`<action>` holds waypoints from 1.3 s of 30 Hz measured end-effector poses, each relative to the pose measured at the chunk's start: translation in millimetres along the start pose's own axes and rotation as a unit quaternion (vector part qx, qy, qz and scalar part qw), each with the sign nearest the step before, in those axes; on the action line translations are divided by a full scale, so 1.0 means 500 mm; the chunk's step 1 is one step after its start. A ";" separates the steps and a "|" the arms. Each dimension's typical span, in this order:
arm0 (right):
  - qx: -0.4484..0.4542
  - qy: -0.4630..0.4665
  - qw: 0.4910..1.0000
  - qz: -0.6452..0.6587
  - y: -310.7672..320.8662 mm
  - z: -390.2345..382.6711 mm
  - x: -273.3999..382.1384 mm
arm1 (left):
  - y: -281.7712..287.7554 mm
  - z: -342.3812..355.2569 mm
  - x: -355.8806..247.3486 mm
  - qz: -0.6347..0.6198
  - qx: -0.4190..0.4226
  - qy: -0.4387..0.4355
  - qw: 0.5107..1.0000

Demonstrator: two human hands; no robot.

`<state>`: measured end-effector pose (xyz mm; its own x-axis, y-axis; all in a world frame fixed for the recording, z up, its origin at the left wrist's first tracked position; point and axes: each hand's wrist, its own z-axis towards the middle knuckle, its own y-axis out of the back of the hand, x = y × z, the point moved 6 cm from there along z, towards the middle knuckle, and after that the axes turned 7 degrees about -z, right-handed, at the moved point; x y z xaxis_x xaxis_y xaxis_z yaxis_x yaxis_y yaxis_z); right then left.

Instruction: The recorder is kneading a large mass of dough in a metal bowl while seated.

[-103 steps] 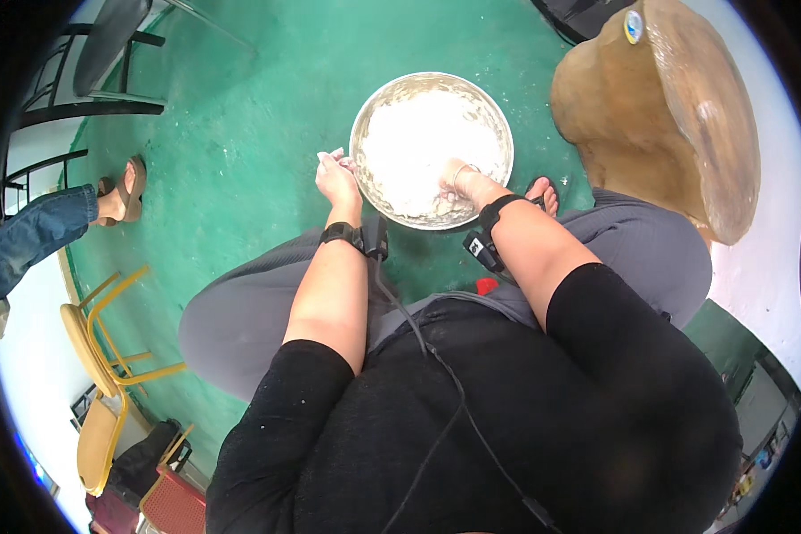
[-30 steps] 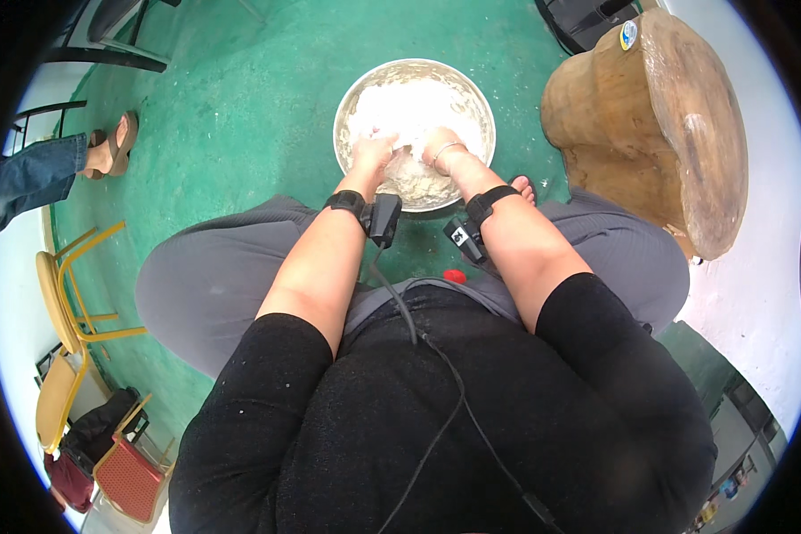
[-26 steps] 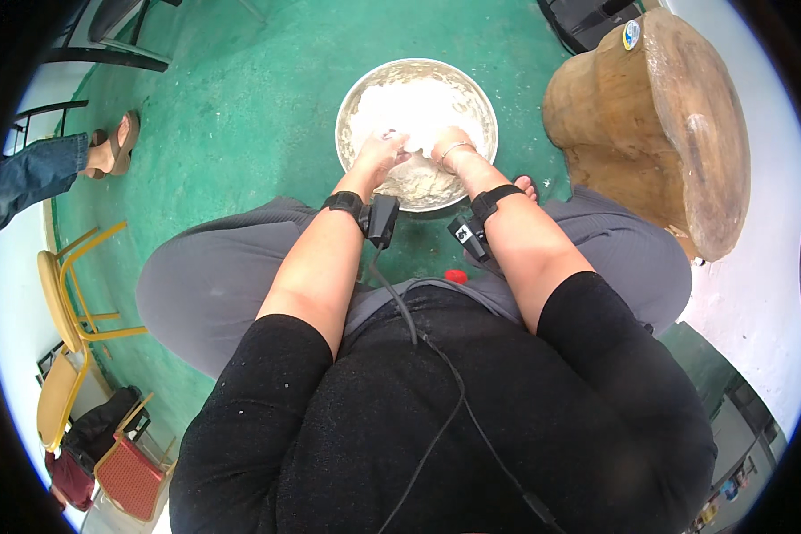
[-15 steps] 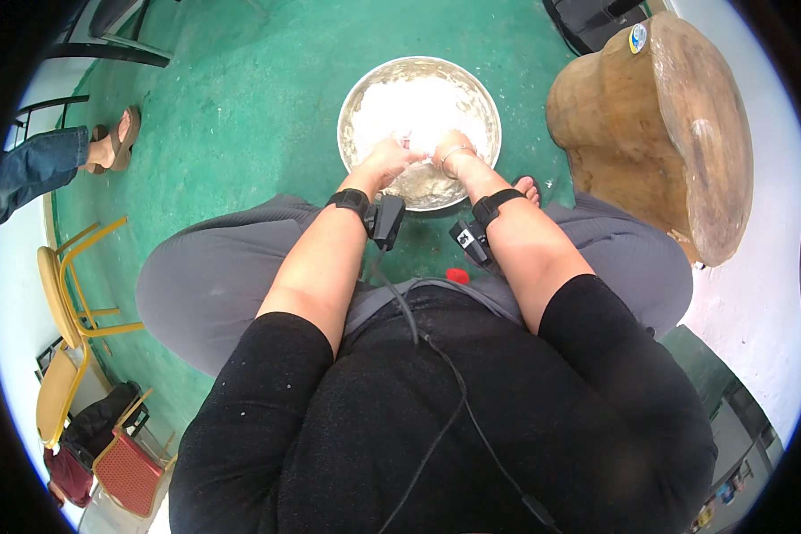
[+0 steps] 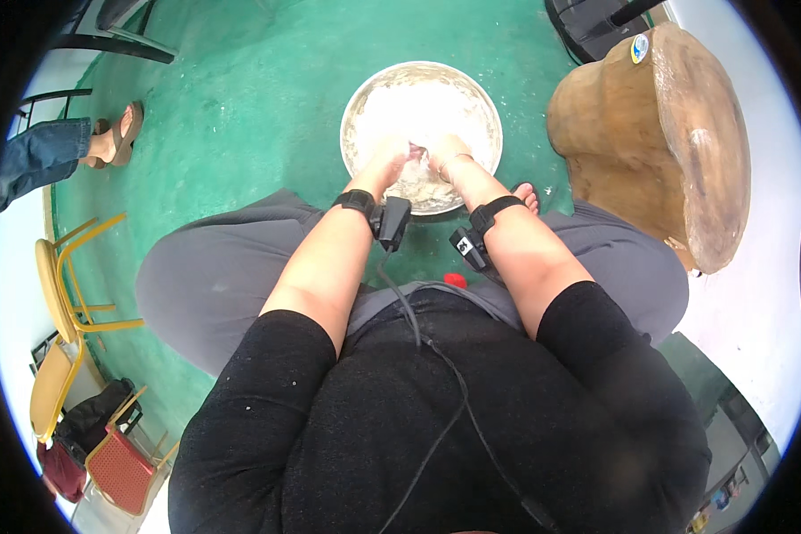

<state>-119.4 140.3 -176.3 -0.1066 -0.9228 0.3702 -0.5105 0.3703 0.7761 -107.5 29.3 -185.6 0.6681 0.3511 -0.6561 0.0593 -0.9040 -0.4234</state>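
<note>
Upright round bowl (image 5: 351,116), mouth upward, around white powder (image 5: 427,111)

Glare is bleaching the white powder (image 5: 427,111) near twelve o'clock; fisheye distortion is bending the yellow chair (image 5: 53,289) at nine.

Your left hand (image 5: 390,160) had moved from outside the left rim of the bowl (image 5: 497,142) to inside it, close beside your right hand (image 5: 449,157). Half a second earlier its fingers had stretched sideways across the white powder (image 5: 423,109); that stretch was gone. Your right hand had shifted farther in from the near rim, where more of a clumpy, cream-coloured patch (image 5: 421,193) now showed.
</note>
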 end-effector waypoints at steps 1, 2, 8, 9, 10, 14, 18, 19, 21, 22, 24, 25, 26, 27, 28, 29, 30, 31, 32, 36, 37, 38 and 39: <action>0.006 -0.008 0.996 0.093 -0.009 0.008 -0.023 | -0.027 0.000 -0.001 0.001 0.007 0.001 1.000; 0.011 -0.015 0.983 0.185 -0.019 0.015 -0.046 | -0.056 0.001 -0.004 -0.006 0.021 0.002 1.000; -0.049 -0.016 0.996 -0.066 -0.006 -0.017 -0.001 | -0.044 -0.008 -0.006 0.025 -0.040 -0.010 0.999; -0.049 -0.021 0.996 -0.066 -0.015 -0.015 -0.018 | -0.047 -0.009 -0.004 0.008 -0.057 -0.006 0.998; -0.053 0.009 0.997 -0.053 -0.013 -0.017 -0.009 | -0.027 0.002 0.001 0.008 -0.060 -0.012 0.998; 0.008 0.187 0.973 -0.134 0.004 -0.054 0.073 | 0.067 0.016 0.005 -0.035 -0.084 -0.053 0.994; -0.020 0.085 0.991 -0.099 -0.003 -0.017 -0.009 | 0.031 0.012 -0.018 -0.106 -0.143 0.009 0.984; -0.010 0.101 0.990 -0.096 -0.002 -0.016 -0.018 | 0.020 0.003 -0.027 -0.104 -0.142 0.011 0.984; -0.001 0.120 0.989 -0.091 0.001 -0.018 -0.012 | 0.002 -0.016 -0.034 -0.007 -0.110 0.050 0.993; -0.027 0.144 0.987 -0.060 0.010 -0.022 0.006 | 0.011 -0.016 -0.037 -0.006 -0.112 0.047 0.993; -0.053 0.168 0.984 -0.028 0.028 -0.028 0.032 | -0.003 -0.016 -0.061 0.385 -0.027 0.002 0.922; -0.025 0.156 0.986 -0.047 0.027 -0.027 0.041 | -0.005 -0.018 -0.062 0.387 -0.027 0.002 0.922; 0.003 0.145 0.987 -0.065 0.026 -0.029 0.046 | -0.009 -0.022 -0.061 0.449 -0.015 0.000 0.894; 0.002 0.147 0.987 -0.064 0.028 -0.030 0.051 | -0.008 -0.025 -0.061 0.509 -0.004 -0.002 0.861; -0.024 0.144 0.988 -0.048 0.035 -0.032 0.054 | 0.002 -0.027 -0.058 0.510 -0.006 -0.003 0.860; -0.050 0.141 0.988 -0.032 0.041 -0.034 0.058 | 0.013 -0.033 -0.050 0.330 -0.004 0.021 0.944; -0.052 0.142 0.988 -0.032 0.035 -0.029 0.052 | 0.017 -0.035 -0.042 0.138 0.002 0.043 0.990; -0.089 0.137 0.986 -0.035 0.030 -0.019 0.030 | 0.004 -0.038 -0.046 0.139 0.006 0.044 0.989; -0.126 0.131 0.983 -0.039 0.026 -0.009 0.006 | 0.001 -0.040 -0.061 0.152 -0.029 0.008 0.988; -0.216 0.082 0.965 0.124 0.039 0.007 -0.035 | 0.063 -0.035 -0.104 0.298 -0.143 -0.078 0.940; -0.149 0.020 0.977 0.149 0.022 0.015 -0.055 | 0.072 -0.034 -0.102 0.297 -0.143 -0.079 0.941; -0.082 -0.043 0.981 0.171 0.004 0.020 -0.075 | 0.081 -0.030 -0.094 0.259 -0.141 -0.055 0.954; -0.082 -0.043 0.981 0.170 0.005 0.019 -0.077 | 0.089 -0.027 -0.084 0.221 -0.138 -0.031 0.965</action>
<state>-124.7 175.8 -193.3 -0.3221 -0.7462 0.5826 -0.2902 0.6636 0.6895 -122.7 -29.0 -168.5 0.6289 -0.0772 -0.7737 -0.0195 -0.9963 0.0836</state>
